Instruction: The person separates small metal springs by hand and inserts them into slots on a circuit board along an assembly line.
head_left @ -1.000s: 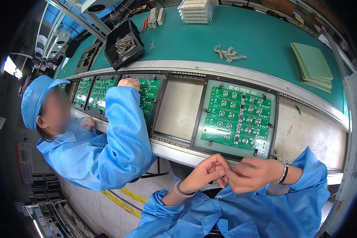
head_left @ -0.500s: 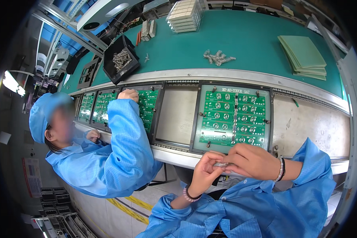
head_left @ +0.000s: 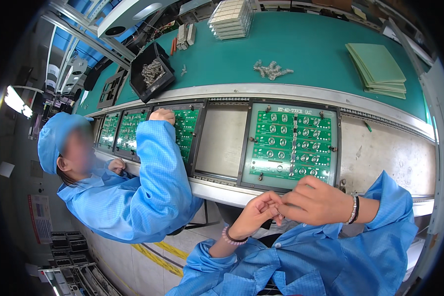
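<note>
My left hand [head_left: 255, 215] and my right hand [head_left: 314, 201] meet in front of my chest, just off the near edge of the green circuit board panel [head_left: 266, 161]. Their fingertips are pinched together around a small coiled metal spring, now almost wholly hidden by the fingers. The panel lies in a dark-edged frame [head_left: 243, 148] on the rail, with pairs of round metal springs standing in rows on it. One position in its lowest row, left of the middle strip, looks different from the others. A loose pile of springs [head_left: 271, 70] rests on the green mat beyond.
To my left a co-worker in blue [head_left: 158, 172] reaches over another board panel [head_left: 185, 135]. A black bin of metal parts [head_left: 165, 81] stands beyond that arm. Stacked clear trays [head_left: 230, 22] are at the back, pale green sheets [head_left: 377, 64] at the far right.
My fingers have closed further over the spring, which showed between them before. My right hand has shifted slightly. The panel sits a touch further right in view.
</note>
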### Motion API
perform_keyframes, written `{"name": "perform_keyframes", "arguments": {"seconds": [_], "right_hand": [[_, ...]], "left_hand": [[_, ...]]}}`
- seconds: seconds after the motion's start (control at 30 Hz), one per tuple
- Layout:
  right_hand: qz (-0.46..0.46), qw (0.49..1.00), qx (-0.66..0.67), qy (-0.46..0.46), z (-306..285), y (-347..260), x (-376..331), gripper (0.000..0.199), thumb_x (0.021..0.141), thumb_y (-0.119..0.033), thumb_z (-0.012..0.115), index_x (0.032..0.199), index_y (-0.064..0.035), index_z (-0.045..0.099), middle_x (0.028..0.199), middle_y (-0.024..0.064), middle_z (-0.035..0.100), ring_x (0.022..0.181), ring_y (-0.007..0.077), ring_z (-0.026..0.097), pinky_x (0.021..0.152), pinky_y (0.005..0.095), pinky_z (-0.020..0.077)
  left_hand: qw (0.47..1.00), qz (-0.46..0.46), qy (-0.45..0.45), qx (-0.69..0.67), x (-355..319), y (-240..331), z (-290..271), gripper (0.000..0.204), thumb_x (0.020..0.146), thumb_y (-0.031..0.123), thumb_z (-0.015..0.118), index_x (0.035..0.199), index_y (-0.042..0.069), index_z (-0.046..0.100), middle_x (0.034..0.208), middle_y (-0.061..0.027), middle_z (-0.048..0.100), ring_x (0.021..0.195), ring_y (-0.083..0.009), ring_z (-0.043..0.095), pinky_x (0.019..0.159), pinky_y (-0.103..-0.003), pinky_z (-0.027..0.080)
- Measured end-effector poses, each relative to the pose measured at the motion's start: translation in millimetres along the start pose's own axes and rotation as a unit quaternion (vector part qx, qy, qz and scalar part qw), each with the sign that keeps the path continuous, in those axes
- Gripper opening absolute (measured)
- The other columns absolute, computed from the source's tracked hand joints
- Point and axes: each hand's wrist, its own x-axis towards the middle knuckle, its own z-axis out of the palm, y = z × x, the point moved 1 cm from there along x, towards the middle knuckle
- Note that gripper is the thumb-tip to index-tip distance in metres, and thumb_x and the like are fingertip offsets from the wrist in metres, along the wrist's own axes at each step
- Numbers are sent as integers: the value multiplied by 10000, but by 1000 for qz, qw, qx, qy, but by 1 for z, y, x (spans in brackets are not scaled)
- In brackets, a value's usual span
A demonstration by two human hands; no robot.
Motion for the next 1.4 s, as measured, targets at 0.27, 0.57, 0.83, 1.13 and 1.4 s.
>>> {"name": "perform_keyframes", "arguments": {"seconds": [0.27, 0.57, 0.83, 1.13, 1.4], "right_hand": [[72, 997, 27, -24, 5, -4, -2, 247, 732, -141, 710, 929, -70, 578, 824, 35, 539, 678, 186, 521, 677, 312, 428], [156, 983, 96, -13, 18, -2, -4, 214, 783, -160, 674, 932, -76, 546, 838, 47, 523, 723, 192, 539, 653, 299, 411], [-24, 997, -77, -16, 12, 0, 4, 161, 846, -195, 614, 965, -99, 563, 821, 0, 500, 731, 133, 521, 710, 283, 426], [-8, 997, -81, -2, 11, -6, 3, 130, 856, -192, 642, 949, -124, 581, 816, -7, 568, 724, 145, 530, 742, 302, 446], [343, 857, 357, -144, 9, -4, 5, 135, 900, -141, 617, 999, -84, 546, 779, 36, 576, 748, 194, 562, 654, 324, 445]], "left_hand": [[995, 90, 40, 14, 1, 0, 10, 215, 913, -67, 574, 1111, -32, 500, 1013, -103, 576, 885, -167, 642, 786, -294, 569], [911, 251, 104, 310, 3, 0, 16, 289, 882, -143, 558, 1142, -42, 486, 1085, -131, 534, 991, -215, 636, 872, -322, 573], [995, 87, -1, 37, -4, -1, -1, 227, 951, -50, 520, 1158, -2, 442, 1034, -100, 549, 932, -179, 625, 798, -307, 543], [987, 120, 55, 93, -8, 8, 4, 218, 948, -16, 555, 1142, 16, 460, 1012, -89, 562, 907, -144, 604, 758, -306, 524], [736, 368, 24, 567, -9, 16, 9, 348, 831, -60, 663, 1136, -2, 507, 1014, -174, 616, 897, -250, 626, 744, -346, 516]]}}
